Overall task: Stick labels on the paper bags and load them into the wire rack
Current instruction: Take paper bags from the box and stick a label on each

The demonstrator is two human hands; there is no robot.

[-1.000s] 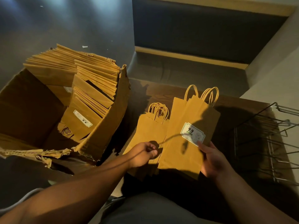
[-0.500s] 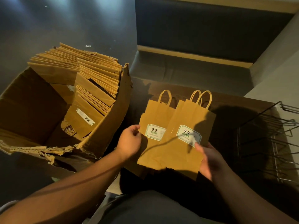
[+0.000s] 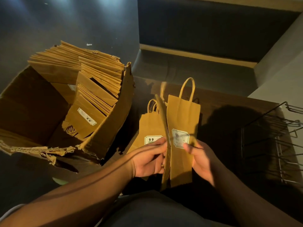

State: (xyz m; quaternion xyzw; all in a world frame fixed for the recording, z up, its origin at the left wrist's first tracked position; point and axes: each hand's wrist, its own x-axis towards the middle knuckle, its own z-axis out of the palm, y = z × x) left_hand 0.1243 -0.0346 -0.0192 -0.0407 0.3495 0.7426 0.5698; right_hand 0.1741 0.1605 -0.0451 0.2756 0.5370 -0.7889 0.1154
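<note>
On a dim brown tabletop [image 3: 221, 104], both hands are gathering labelled paper bags [image 3: 182, 128] upright, likely for the wire rack [image 3: 270, 145] at the right. The left hand [image 3: 149, 159] is pinching one bag edge-on; the right hand [image 3: 200, 159] is gripping another, thumb beside its label [image 3: 180, 140].

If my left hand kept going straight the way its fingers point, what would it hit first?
The left hand points right, so it would likely meet the edge-on paper bag that its fingertips already touch, then the labelled bag in the right hand. Depth is unclear.
</note>
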